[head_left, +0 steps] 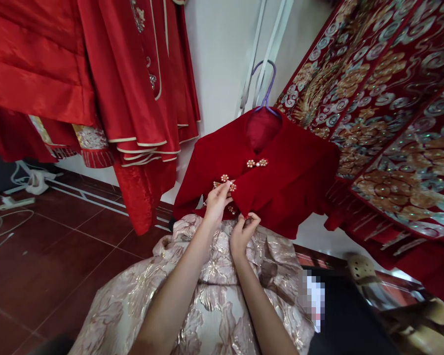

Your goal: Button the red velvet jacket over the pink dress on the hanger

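Note:
A dark red jacket (277,192) hangs on a purple hanger (269,91) in front of me, above a pale dress with metallic flowers (218,305). Its top clasp (258,163), flower-shaped with pearls, is joined at the chest. Lower down, the front parts, and further flower clasps (225,177) sit along the edge. My left hand (217,203) is closed, thumb and fingers pinching a flower clasp at the opening. Just below and to the right, my right hand (243,234) pinches the lower corner of the jacket's front flap.
Red garments with cream piping (140,98) hang at the left. A heavily embroidered red garment (377,108) hangs at the right. White rack bars (89,197) and cables (7,217) lie low on the left over dark red floor tiles (77,256). Tan clogs (360,266) stand lower right.

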The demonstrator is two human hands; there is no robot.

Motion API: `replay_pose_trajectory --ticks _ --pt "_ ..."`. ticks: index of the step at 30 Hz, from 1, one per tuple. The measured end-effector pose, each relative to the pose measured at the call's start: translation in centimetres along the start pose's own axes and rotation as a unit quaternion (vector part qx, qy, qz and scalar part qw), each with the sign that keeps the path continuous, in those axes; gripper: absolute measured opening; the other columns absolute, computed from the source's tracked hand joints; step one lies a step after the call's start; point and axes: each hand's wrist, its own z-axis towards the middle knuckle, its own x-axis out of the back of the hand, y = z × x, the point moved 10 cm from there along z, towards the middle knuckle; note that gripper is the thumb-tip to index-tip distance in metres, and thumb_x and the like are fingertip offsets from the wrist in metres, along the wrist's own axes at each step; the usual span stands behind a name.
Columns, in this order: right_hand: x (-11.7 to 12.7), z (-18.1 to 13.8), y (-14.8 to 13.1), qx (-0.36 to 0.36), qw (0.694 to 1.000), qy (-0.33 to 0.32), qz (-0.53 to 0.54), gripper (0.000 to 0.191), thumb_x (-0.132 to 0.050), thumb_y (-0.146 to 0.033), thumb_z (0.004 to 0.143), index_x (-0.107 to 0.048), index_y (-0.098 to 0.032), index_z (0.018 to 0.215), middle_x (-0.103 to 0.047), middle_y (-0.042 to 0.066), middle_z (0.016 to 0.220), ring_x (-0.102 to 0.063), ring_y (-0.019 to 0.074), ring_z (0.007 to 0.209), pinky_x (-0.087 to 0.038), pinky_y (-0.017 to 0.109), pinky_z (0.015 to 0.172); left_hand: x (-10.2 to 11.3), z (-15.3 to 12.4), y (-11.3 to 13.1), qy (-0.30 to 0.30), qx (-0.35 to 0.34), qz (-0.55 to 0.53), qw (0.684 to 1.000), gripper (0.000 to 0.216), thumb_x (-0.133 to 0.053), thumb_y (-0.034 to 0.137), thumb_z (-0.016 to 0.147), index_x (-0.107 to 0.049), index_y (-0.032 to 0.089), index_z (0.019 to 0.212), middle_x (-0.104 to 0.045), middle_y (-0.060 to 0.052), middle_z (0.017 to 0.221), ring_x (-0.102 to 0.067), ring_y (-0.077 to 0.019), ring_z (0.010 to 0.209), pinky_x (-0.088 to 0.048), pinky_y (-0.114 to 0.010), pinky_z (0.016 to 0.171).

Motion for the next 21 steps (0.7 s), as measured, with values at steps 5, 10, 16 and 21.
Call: replay_pose_trajectory --ticks 5,10,16,21 --pt "-0.6 -0.2 -0.8 0.022 0.999 -0.031 0.017 0.021 -0.054 -0.029 0.084 -0.04 -0.02 0.097 -0.04 -0.004 0.074 -0.041 0.0108 0.061 -0.037 0.023 0.059 1.3 0.3 1.1 0.063 -0.044 0.066 0.995 0.023 -0.062 0.028 0.077 -0.071 0.013 0.092 -0.072 -0.009 0.099 -0.067 -0.0173 0.088 -0.054 -0.025 0.071" --pt "-0.8 -0.3 -0.8 0.026 0.998 -0.046 0.03 0.024 -0.055 -0.029 0.084 -0.04 -0.02 0.099 -0.04 -0.005 0.073 -0.042 0.0104 0.06 -0.038 0.022 0.058 2.1 0.2 1.3 0.105 -0.04 0.1 0.989 0.023 -0.062 0.026 0.075 -0.073 0.012 0.09 -0.073 -0.007 0.087 -0.067 -0.017 0.078 -0.053 -0.023 0.061" --pt "-1.1 -0.3 -0.4 0.013 0.998 -0.052 0.028 0.024 -0.054 -0.029 0.082 -0.04 -0.02 0.098 -0.039 -0.005 0.072 -0.042 0.0102 0.06 -0.037 0.022 0.058 1.2 -0.1 1.4 0.072 -0.019 0.109 0.991 0.027 -0.055 0.026 0.08 -0.07 0.013 0.098 -0.072 -0.006 0.085 -0.066 -0.0154 0.073 -0.051 -0.023 0.058" --pt "-0.6 -0.1 0.1 0.005 1.0 -0.028 0.003 0.019 -0.052 -0.021 0.076 -0.035 -0.021 0.084 -0.038 -0.005 0.075 -0.038 0.01 0.062 -0.034 0.022 0.059 -2.2 -0.3 3.6 -0.006 -0.12 0.214 0.969 0.024 -0.052 0.024 0.083 -0.07 0.016 0.097 -0.071 -0.005 0.092 -0.064 -0.0154 0.086 -0.05 -0.025 0.075"
